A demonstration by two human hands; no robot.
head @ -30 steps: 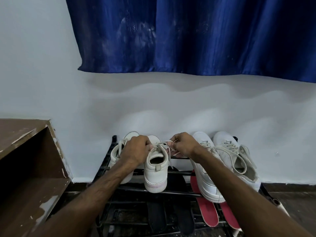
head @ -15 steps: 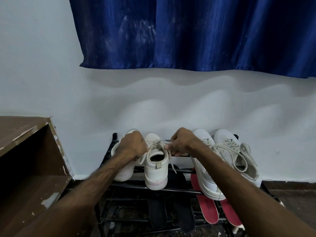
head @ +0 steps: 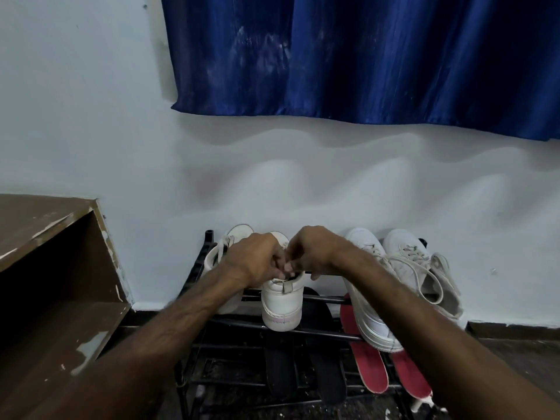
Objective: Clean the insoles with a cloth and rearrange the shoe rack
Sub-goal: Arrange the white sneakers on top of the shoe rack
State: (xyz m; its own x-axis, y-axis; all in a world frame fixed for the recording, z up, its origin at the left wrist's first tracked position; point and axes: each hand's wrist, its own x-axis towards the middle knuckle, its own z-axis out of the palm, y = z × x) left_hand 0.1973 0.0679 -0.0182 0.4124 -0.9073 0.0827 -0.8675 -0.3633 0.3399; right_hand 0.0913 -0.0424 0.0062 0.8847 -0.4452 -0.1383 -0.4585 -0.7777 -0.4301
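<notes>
On the top tier of the black metal-bar shoe rack (head: 327, 299), set against a pale wall, four white lace-up sneakers stand heel-outward. Both hands meet over the opening of the white high-top sneaker with the pink-tinted heel sole (head: 282, 301), second from the left. Left hand (head: 253, 262) curled, fingers bunched at the collar; right hand (head: 312, 253) likewise curled, fingertips pinched close against the left. They seem to be working laces or tongue, but what exactly is pinched cannot be told; knuckles hide it. Beside it, a second white sneaker (head: 225, 253) sits partly behind the left wrist. To the right, a pair of white low sneakers (head: 403, 268) with loose laces, the nearer one tilted and overhanging the front bar. Lower tier: two red foam insoles (head: 368, 362) and two black insoles (head: 280, 374) lie flat across the bars. No cloth visible. Blue satin curtain (head: 363, 56) above; chipped brown wooden shelf (head: 45, 268) at left. Risks, as judged: a tug at the laces could tip the high-top off its narrow bars onto the insoles below; the right forearm passes close to the overhanging low sneaker and could knock it forward; insoles on open bars could slip through if jostled.
</notes>
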